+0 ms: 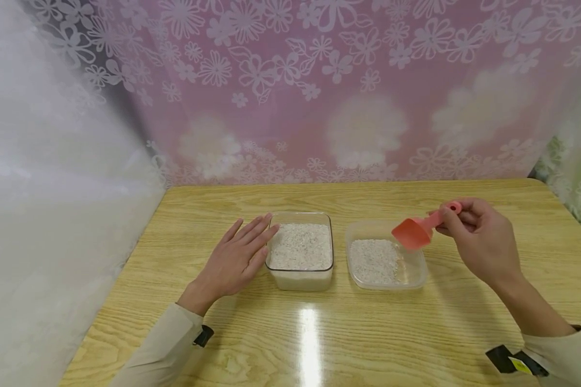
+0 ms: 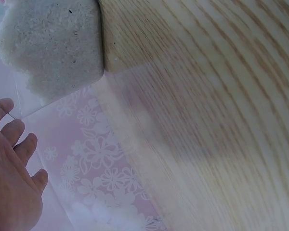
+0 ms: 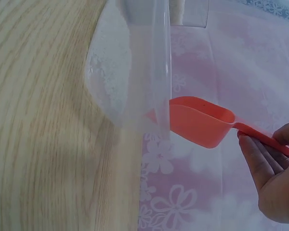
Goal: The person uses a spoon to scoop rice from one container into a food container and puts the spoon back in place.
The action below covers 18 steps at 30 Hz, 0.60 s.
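Observation:
My left hand (image 1: 236,256) lies with straight fingers against the left rim of a clear container (image 1: 302,280) with a dark edge, nearly full of white rice (image 1: 301,247). In the left wrist view, the fingers (image 2: 26,149) reach toward that container's rim. My right hand (image 1: 486,242) pinches the handle of a red plastic scoop (image 1: 413,233) between thumb and fingers. The scoop is tilted over the right part of a shallow, translucent plastic tub (image 1: 411,279); no grains show in its bowl. Rice (image 1: 374,262) lies mostly in the tub's left part.
Both containers stand side by side on a wood-grain table (image 1: 252,338), with a narrow gap between them. A pink flowered curtain (image 1: 290,129) hangs behind the table's back edge, and a whitish sheet (image 1: 63,204) hangs at the left.

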Available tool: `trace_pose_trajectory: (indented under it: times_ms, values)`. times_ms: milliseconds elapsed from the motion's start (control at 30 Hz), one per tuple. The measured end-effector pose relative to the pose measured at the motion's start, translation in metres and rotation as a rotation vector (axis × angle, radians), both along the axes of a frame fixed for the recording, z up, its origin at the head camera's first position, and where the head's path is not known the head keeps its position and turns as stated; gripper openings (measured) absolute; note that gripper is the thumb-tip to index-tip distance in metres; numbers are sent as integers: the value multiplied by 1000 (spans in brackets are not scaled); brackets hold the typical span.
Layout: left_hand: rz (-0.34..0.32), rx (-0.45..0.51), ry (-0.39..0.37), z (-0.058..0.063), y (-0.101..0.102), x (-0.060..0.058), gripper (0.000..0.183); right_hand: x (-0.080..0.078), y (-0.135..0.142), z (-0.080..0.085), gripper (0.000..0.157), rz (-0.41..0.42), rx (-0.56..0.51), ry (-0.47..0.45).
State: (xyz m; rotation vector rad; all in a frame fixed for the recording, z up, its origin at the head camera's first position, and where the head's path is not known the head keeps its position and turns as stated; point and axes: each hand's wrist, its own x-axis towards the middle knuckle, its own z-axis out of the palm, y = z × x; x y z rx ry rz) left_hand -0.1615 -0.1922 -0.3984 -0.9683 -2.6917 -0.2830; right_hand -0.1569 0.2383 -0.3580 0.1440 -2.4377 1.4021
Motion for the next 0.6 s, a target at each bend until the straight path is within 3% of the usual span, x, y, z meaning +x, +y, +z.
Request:
trace_pose_trajectory:
  times_ms: [167, 300, 433, 600]
  values:
    - [1, 0, -3, 0, 0, 0, 49, 1, 0, -4, 22, 7, -3, 98]
    - [3, -4, -7, 0, 0, 1, 49, 1, -2, -3, 15, 17, -76, 174]
    - [3, -2, -4, 0, 0, 1, 48, -1, -8, 2, 13, 76, -289, 250]
    - [3, -1, 2, 1, 0, 1, 49, -4, -23, 11, 15, 208, -585, 386]
